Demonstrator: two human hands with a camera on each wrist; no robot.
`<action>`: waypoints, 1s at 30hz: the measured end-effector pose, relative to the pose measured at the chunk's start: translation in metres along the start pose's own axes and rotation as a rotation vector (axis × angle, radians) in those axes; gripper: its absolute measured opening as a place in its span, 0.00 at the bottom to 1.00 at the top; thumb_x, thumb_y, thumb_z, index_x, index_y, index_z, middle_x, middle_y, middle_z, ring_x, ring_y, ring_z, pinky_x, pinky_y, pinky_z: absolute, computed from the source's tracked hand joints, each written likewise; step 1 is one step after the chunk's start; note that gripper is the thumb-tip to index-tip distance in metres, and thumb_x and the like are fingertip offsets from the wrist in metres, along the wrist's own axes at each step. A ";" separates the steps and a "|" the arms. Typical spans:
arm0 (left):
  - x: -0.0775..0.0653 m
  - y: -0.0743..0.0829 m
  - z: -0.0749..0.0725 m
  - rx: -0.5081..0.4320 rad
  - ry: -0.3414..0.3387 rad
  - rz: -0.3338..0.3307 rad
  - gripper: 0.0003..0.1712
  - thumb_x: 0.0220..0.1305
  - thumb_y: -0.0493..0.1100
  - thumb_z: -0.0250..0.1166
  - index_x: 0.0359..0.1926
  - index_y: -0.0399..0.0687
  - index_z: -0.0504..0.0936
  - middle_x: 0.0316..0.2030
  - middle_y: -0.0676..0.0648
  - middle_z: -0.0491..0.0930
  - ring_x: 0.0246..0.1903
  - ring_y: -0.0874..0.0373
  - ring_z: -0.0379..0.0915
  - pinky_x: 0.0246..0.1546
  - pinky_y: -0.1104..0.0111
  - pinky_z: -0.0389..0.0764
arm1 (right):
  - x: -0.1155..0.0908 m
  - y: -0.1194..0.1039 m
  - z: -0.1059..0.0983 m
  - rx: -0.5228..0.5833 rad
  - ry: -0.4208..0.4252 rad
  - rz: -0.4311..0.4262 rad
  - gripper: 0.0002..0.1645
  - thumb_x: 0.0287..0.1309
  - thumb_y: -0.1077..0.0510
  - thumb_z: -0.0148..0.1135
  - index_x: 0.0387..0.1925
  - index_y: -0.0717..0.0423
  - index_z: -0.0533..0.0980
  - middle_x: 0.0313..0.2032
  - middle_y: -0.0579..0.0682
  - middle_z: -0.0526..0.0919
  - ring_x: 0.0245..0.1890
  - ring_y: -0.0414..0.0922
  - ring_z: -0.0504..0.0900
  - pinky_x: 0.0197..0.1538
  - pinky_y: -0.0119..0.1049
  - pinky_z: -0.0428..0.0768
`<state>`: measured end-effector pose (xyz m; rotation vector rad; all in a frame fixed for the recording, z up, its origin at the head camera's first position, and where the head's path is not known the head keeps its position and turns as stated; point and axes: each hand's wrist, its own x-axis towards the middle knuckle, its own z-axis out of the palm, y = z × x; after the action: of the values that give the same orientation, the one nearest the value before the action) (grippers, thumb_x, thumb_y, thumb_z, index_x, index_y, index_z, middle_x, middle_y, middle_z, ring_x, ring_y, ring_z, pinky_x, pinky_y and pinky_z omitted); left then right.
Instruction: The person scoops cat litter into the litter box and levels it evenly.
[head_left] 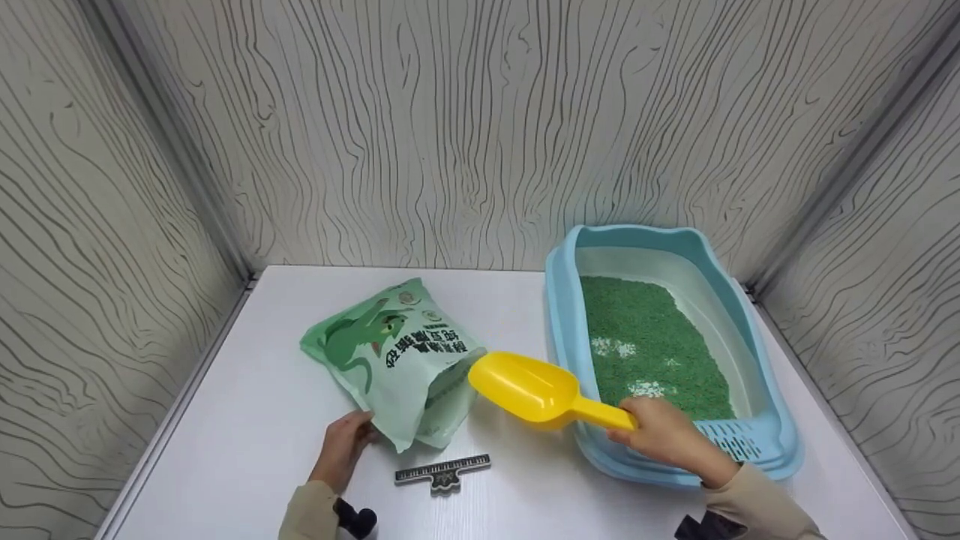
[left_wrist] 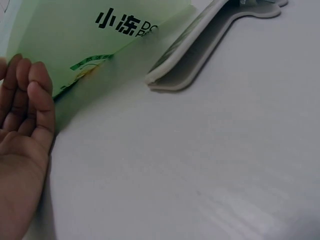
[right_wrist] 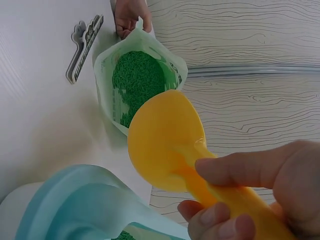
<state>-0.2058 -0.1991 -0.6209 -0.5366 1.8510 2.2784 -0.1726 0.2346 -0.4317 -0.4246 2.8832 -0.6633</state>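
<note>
My right hand (head_left: 664, 435) grips the handle of a yellow scoop (head_left: 525, 386). The scoop's tip is at the open mouth of a light green cat litter bag (head_left: 409, 352), which lies on its side with a cat picture facing up. Green pellets (right_wrist: 137, 80) show inside the bag in the right wrist view. No pellets are visible in the scoop. At the near corner of the bag's mouth, my left hand (head_left: 345, 446) pinches the edge with curled fingers; its thumb is mostly out of sight in the left wrist view.
A blue litter box (head_left: 562, 315) with green pellets spread inside stands on the right, under my right forearm. A black-and-white bag clip (head_left: 442, 474) lies in front of the bag on the white table (head_left: 247, 420). Wood-patterned panels (head_left: 420, 135) enclose the back and sides.
</note>
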 end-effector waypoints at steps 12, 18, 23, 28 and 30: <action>-0.002 0.001 0.000 0.017 0.000 -0.003 0.14 0.68 0.44 0.56 0.44 0.39 0.80 0.32 0.54 0.79 0.36 0.62 0.74 0.41 0.73 0.79 | 0.004 -0.005 0.011 0.022 -0.030 0.005 0.14 0.49 0.53 0.69 0.29 0.60 0.78 0.19 0.46 0.74 0.20 0.39 0.65 0.25 0.29 0.62; -0.003 0.001 -0.001 0.021 -0.010 0.018 0.15 0.67 0.46 0.57 0.45 0.38 0.80 0.33 0.54 0.79 0.36 0.62 0.75 0.41 0.74 0.79 | 0.007 -0.010 0.018 0.030 -0.051 -0.014 0.15 0.48 0.53 0.69 0.30 0.61 0.79 0.21 0.47 0.76 0.21 0.39 0.66 0.26 0.29 0.62; -0.002 0.000 -0.002 0.028 -0.012 0.014 0.15 0.68 0.45 0.56 0.46 0.38 0.79 0.34 0.54 0.79 0.37 0.62 0.75 0.42 0.73 0.79 | 0.009 -0.015 0.023 0.039 -0.061 -0.015 0.14 0.47 0.54 0.69 0.30 0.61 0.79 0.20 0.47 0.76 0.21 0.40 0.67 0.26 0.29 0.63; -0.005 0.004 -0.001 0.002 -0.024 0.010 0.13 0.68 0.44 0.55 0.44 0.39 0.80 0.33 0.55 0.80 0.37 0.62 0.75 0.42 0.73 0.79 | 0.013 -0.018 0.027 0.022 -0.065 -0.018 0.15 0.47 0.53 0.70 0.30 0.61 0.79 0.21 0.47 0.76 0.22 0.40 0.67 0.27 0.30 0.63; -0.004 0.004 -0.001 -0.006 -0.029 0.011 0.13 0.68 0.44 0.55 0.43 0.40 0.80 0.32 0.55 0.80 0.36 0.62 0.75 0.42 0.73 0.79 | 0.014 -0.019 0.028 0.015 -0.066 -0.021 0.14 0.47 0.53 0.70 0.30 0.61 0.79 0.21 0.47 0.76 0.22 0.40 0.67 0.27 0.30 0.63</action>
<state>-0.2031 -0.2005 -0.6159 -0.4931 1.8392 2.2873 -0.1753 0.2029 -0.4495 -0.4660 2.8138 -0.6614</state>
